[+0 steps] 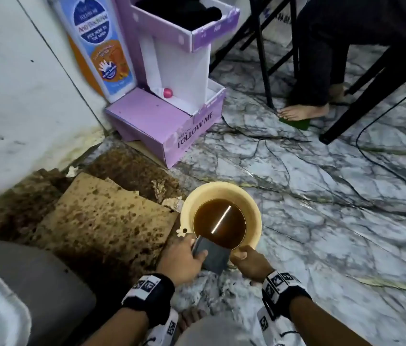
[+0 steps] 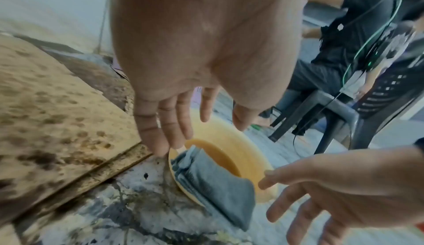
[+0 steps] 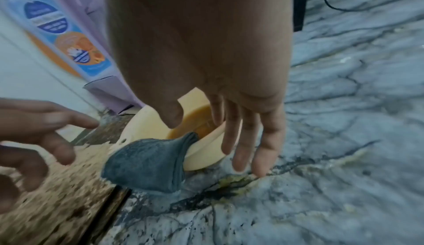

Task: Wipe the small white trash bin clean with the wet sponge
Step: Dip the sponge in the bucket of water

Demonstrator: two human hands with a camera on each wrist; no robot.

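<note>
A grey wet sponge cloth (image 1: 213, 256) hangs over the near rim of a cream basin (image 1: 198, 193) holding brown water. My left hand (image 1: 192, 248) hovers at the cloth's left side; its fingers (image 2: 158, 140) are straight and hold nothing in the left wrist view. My right hand (image 1: 241, 253) is at the cloth's right side, with straight fingers (image 3: 231, 140) hanging outside the basin rim (image 3: 206, 154) and the thumb over it. The cloth (image 3: 146, 163) lies free between both hands. A white container with a grey inside (image 1: 34, 283), possibly the bin, lies at the lower left.
Stained brown cardboard (image 1: 102, 221) lies on the floor left of the basin. A purple cardboard stand (image 1: 172, 116) and a large bottle-shaped display (image 1: 97, 46) stand by the wall. A seated person's bare foot (image 1: 301, 112), chair legs and cables are at the far right.
</note>
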